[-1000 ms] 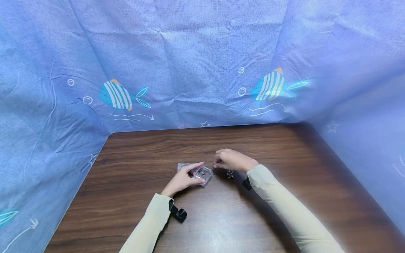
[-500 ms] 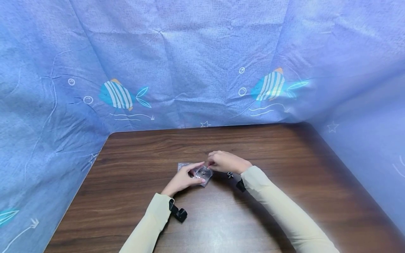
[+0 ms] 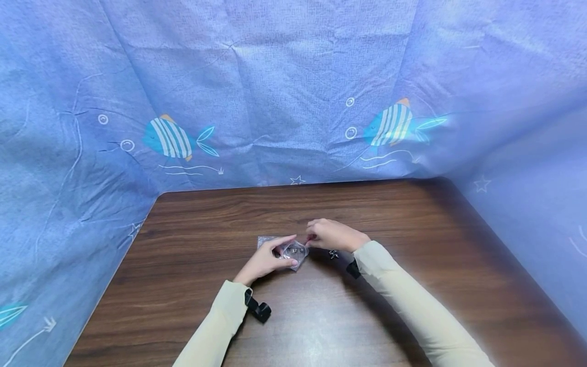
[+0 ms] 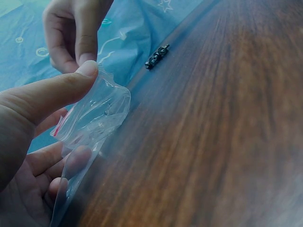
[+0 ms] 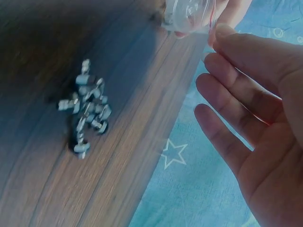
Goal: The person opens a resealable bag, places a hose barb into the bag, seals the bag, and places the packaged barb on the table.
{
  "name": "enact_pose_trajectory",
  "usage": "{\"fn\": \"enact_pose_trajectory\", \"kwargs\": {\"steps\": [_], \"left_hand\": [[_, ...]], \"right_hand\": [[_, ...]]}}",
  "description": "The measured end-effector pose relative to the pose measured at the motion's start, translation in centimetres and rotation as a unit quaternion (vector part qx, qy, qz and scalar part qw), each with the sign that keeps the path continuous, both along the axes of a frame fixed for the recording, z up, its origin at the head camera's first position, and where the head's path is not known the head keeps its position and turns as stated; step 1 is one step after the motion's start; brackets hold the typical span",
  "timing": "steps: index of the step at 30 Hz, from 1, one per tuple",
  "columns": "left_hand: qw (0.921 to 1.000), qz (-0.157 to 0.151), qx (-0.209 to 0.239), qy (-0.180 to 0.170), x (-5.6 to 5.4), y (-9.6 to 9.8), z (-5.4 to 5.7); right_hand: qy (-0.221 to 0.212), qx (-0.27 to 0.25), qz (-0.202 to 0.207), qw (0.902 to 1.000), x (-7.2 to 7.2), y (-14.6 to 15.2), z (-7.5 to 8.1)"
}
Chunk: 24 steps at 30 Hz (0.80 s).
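A small clear zip bag with a red line at its mouth is held spread by my left hand, thumb on one side and fingers on the other. A few tiny metal pieces show inside it in the head view. My right hand is at the bag's right edge; its thumb and index finger pinch the lip, with the other fingers loosely bent. To the right, below my right hand, lies a pile of small silvery screws, seemingly with nuts on them.
Both hands work over a dark wood-grain table. A blue cloth printed with fish hangs along the table's back and sides. Black wrist straps with mounts sit at both cuffs.
My right hand came left to the bag's mouth with a small piece, then drew slightly back right to the edge. More metal shows inside the bag now. My left hand stays put.
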<state>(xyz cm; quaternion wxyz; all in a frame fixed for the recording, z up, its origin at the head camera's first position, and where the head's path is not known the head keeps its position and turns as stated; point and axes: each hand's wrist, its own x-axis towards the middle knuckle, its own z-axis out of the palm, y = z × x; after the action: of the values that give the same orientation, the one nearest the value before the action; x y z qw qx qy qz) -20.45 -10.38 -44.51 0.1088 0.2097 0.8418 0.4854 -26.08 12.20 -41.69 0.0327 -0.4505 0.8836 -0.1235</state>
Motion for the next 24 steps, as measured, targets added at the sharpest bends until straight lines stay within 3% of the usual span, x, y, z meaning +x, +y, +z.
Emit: {"fn": "enact_pose_trajectory", "kwargs": {"steps": [4,12,24], "left_hand": [[1.0,0.0,0.003,0.0,-0.3,0.0,-0.5],[0.9998,0.018,0.009,0.01,-2.0,-0.4,-4.1],[0.9999,0.009,0.01,0.007,-2.1,-0.4,-4.1]], "right_hand": [[-0.01,0.009,-0.011,0.9999,-0.1,0.9,0.0],[-0.013,0.014,-0.009,0.9998,-0.5,2.8,-0.2],[-0.027,0.023,-0.019,0.9992,-0.9,4.7,-1.0]]}}
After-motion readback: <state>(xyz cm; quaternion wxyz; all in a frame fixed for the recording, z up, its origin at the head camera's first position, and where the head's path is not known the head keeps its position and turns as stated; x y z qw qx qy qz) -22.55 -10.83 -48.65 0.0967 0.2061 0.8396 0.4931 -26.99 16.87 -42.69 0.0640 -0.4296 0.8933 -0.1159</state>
